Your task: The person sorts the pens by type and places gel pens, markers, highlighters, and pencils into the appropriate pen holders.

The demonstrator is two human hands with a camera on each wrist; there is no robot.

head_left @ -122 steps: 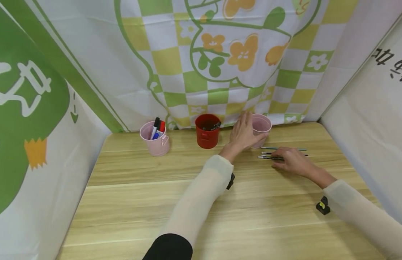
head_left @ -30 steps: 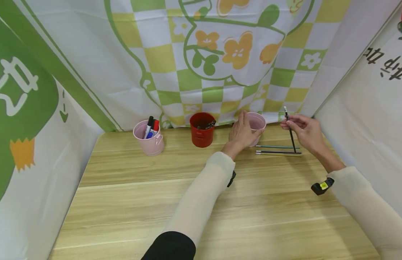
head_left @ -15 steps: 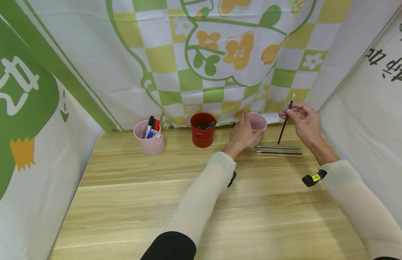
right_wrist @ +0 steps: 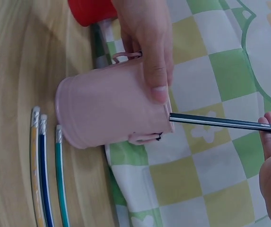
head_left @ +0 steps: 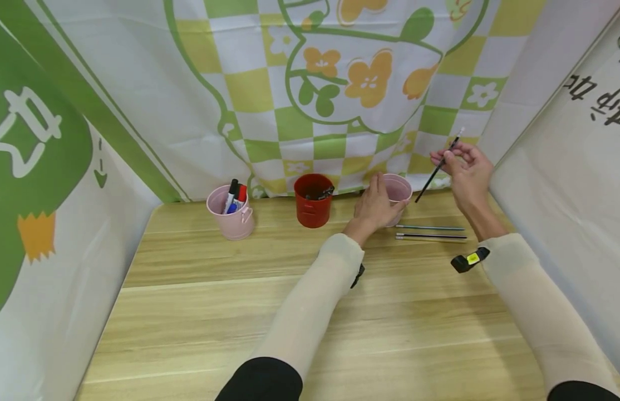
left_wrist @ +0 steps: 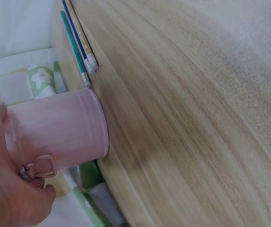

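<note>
My left hand [head_left: 374, 205] grips a small pink bucket [head_left: 399, 189] at its rim, thumb on the outer wall, as the right wrist view shows. The bucket stands upright on the table by the back cloth. Up and to its right, my right hand [head_left: 471, 174] pinches a dark pencil [head_left: 442, 162], white eraser end up. The pencil slants, its lower end close to the bucket's rim; whether they touch I cannot tell. On the table before the bucket lie a teal pencil [right_wrist: 61, 175], a blue pencil [right_wrist: 44, 161] and a yellow pencil [right_wrist: 35, 151], side by side.
A red bucket [head_left: 312, 214] with dark items inside stands left of my left hand. Farther left is another pink bucket [head_left: 237, 227] holding several markers [head_left: 235, 199]. Printed cloth [head_left: 335, 145] hangs directly behind the buckets, and white walls close both sides.
My right hand has taken the dark pencil from the group on the table, lifted it and tilted it, its lower end swinging left towards the bucket. My left hand has stayed on the bucket.
</note>
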